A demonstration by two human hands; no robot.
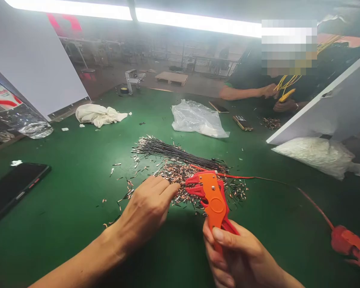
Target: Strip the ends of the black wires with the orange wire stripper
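My right hand (240, 256) grips the handles of an orange wire stripper (211, 196), jaws pointing away from me. A thin red wire (276, 182) runs from the jaws to the right. My left hand (147, 208) rests on the green table (63, 200), fingers together and reaching into a heap of stripped insulation bits and copper ends (180, 176). I cannot make out whether its fingertips pinch anything. Behind the heap lies a bundle of black wires (174, 152).
A black phone (12, 190) lies at the left, a water bottle (21, 120) beyond it. A white cloth (97, 114) and clear plastic bag (196, 118) sit farther back. Another person (258, 90) works with yellow wires opposite. A red tool (351, 246) lies at the right.
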